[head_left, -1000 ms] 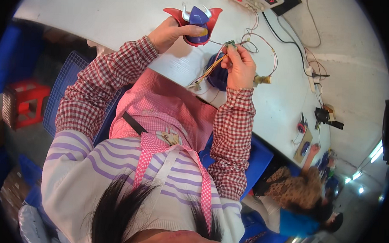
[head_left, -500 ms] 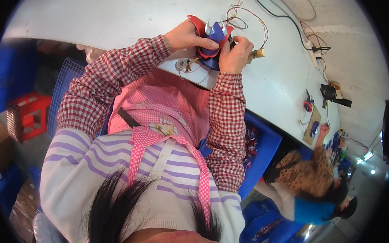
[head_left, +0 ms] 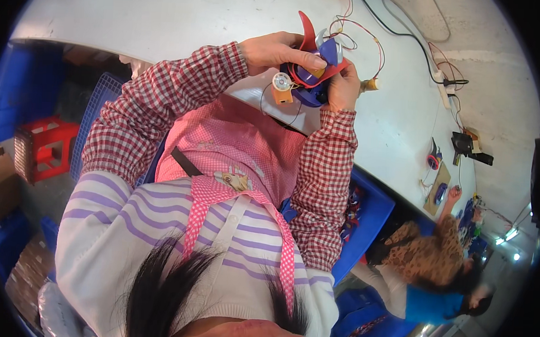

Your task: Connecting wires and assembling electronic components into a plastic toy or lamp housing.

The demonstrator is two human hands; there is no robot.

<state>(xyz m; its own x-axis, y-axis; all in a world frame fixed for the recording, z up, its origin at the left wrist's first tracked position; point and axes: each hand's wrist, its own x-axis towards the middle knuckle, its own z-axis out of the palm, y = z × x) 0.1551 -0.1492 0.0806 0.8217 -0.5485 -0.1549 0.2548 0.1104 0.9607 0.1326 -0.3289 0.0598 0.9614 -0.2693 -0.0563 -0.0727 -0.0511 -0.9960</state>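
Above the white table, a red and blue plastic toy part (head_left: 329,50) with pointed red and silver horn-like pieces is held between both hands. My left hand (head_left: 278,52) grips its left side, the thumb lying across the front near a yellowish patch. Closed round its right side is my right hand (head_left: 344,90), fingers partly hidden behind it. A small round whitish disc (head_left: 281,81) on an orange-brown block (head_left: 282,97) hangs by thin wires below my left hand. Just right of my right hand lies a yellowish cylinder (head_left: 370,85) on the table.
Red and black wires (head_left: 372,37) loop over the white table (head_left: 168,19) to a power strip (head_left: 445,89). Further right are another toy part (head_left: 434,154) and a black tool (head_left: 464,145). A co-worker (head_left: 426,253) sits there. A blue bin (head_left: 370,218) is beside me; a red stool (head_left: 48,150) stands left.
The toy part has turned, so its red horn points up and the yellowish patch shows. The disc and block have lifted into clearer view. Both hands still hold the toy part.
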